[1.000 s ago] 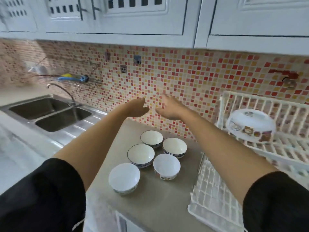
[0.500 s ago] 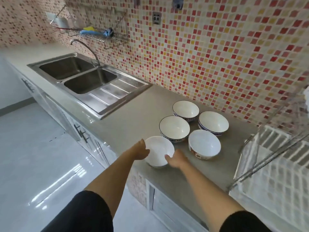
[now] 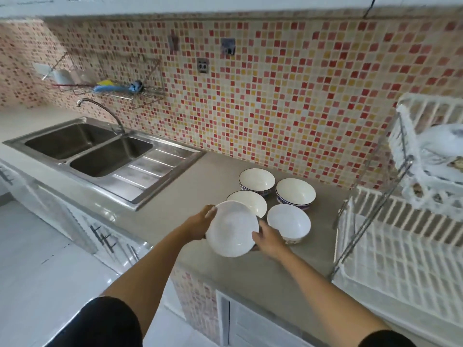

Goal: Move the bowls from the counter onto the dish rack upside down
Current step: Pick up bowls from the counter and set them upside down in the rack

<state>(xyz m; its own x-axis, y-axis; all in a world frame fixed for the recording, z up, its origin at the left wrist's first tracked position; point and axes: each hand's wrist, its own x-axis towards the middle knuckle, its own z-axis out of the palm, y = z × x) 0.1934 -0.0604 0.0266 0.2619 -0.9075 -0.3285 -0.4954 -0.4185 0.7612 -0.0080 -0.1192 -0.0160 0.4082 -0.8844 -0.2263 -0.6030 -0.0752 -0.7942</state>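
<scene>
A white bowl (image 3: pixel 231 229) is lifted off the grey counter (image 3: pixel 190 196) and tilted toward me, its inside showing. My left hand (image 3: pixel 200 222) grips its left rim and my right hand (image 3: pixel 269 240) grips its right rim. Several more bowls stand upright on the counter behind it: a plain white bowl (image 3: pixel 289 224), a partly hidden bowl (image 3: pixel 253 202), and two blue-patterned bowls (image 3: pixel 256 181) (image 3: pixel 295 194) near the wall. The white two-tier dish rack (image 3: pixel 400 256) stands at the right. An upside-down bowl (image 3: pixel 441 146) lies on its upper tier.
A double steel sink (image 3: pixel 100 156) with a curved tap (image 3: pixel 100 108) fills the counter's left part. A wire shelf (image 3: pixel 117 90) with cleaning tools hangs on the mosaic wall. Metal struts of the rack (image 3: pixel 370 214) rise at its left side. The counter's front edge runs below my arms.
Both hands came down from near the wall, closed on the nearest bowl, and raised it off the counter, tilted toward me. The view swung down and left, then back right.
</scene>
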